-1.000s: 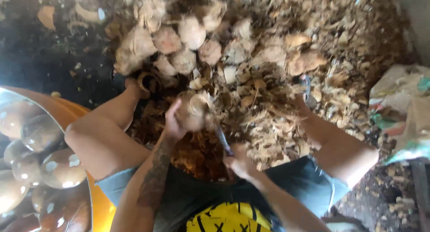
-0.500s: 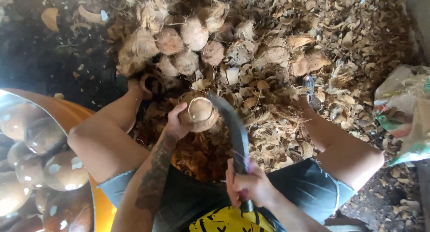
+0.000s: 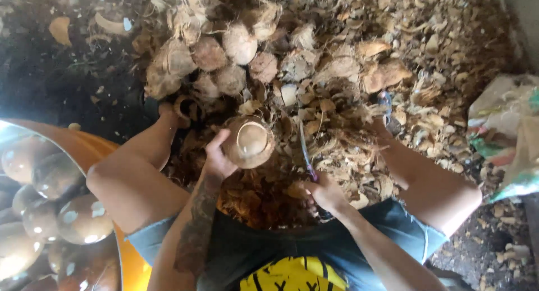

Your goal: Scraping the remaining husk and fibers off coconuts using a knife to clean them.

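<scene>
Brown husk scraps (image 3: 359, 100) pile thick beyond the coconut (image 3: 250, 142) we hold, with whole husked coconuts (image 3: 224, 61) heaped further beyond it. Left of the coconut, an orange tub (image 3: 78, 150) holds wet peeled nuts (image 3: 50, 201). The coconut sits in our left hand (image 3: 216, 159), fingers curled against its side, cut face up. Right of it, our right hand (image 3: 323, 193) grips a blade (image 3: 305, 150), fingers wrapped tight.

Brown-husked coconut (image 3: 249, 142) with a pale tan cut face. Grey-blue knife blade (image 3: 306, 153). Orange tub (image 3: 84, 150) holding glossy brown peeled coconuts (image 3: 56, 212). Blue-grey shorts (image 3: 393, 223), a yellow shirt (image 3: 292, 275) with black markings, and tan-brown husk litter (image 3: 348, 55).
</scene>
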